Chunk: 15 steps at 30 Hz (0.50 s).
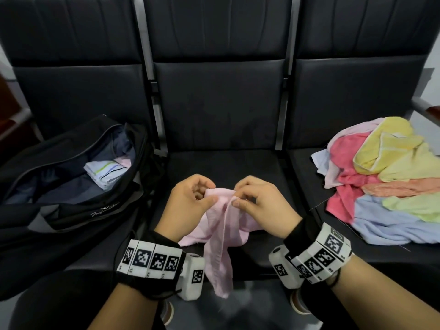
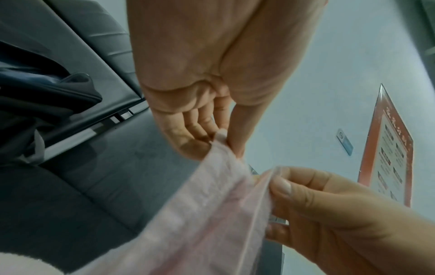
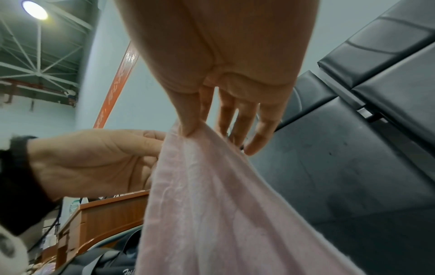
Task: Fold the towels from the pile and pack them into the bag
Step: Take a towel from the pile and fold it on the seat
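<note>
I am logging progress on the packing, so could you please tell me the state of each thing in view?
Pink towel: unfolded, held up by its top edge, hanging down.
Left hand: pinching the towel's edge.
Right hand: pinching the towel's edge.
Bag: unzipped, open, folded cloths inside.
Pile of towels: loose and unfolded, on the right seat.

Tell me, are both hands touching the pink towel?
Touching. The head view shows the left hand and right hand each pinching the pink towel's top edge.
</note>
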Tool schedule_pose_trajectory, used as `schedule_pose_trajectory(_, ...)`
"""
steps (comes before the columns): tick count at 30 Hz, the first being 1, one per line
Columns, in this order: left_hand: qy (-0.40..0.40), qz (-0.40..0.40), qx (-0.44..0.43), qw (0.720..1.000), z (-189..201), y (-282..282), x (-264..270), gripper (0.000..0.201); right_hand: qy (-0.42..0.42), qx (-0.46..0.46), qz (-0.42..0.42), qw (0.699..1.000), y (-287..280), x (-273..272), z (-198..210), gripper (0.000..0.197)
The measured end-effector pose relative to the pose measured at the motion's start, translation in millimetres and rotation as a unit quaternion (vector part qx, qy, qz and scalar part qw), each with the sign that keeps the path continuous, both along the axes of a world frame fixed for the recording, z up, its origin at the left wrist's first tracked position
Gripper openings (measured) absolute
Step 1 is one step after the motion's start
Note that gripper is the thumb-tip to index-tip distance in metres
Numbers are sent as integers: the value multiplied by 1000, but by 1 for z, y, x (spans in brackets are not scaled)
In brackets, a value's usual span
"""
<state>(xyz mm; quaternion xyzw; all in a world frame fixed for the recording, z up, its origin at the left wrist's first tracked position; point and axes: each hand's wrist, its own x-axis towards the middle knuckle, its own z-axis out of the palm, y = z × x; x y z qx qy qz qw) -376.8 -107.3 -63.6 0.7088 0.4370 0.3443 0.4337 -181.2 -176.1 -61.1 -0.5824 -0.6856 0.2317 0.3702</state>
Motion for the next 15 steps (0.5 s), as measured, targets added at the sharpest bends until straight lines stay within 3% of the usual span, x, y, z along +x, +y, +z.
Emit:
schedule_pose_trajectory(6, -12, -11, 49, 999, 7, -8, 7, 23, -5, 28, 20, 999, -1, -11, 8, 10)
schedule_pose_trajectory(9, -9, -47, 51, 998, 12, -13, 8, 14, 22, 34, -16, 999, 1, -17, 10, 2)
schedule_pose_trajectory(15, 10, -80, 42, 996, 19, -18, 3, 22, 8, 16, -54, 998, 2, -21, 9, 12)
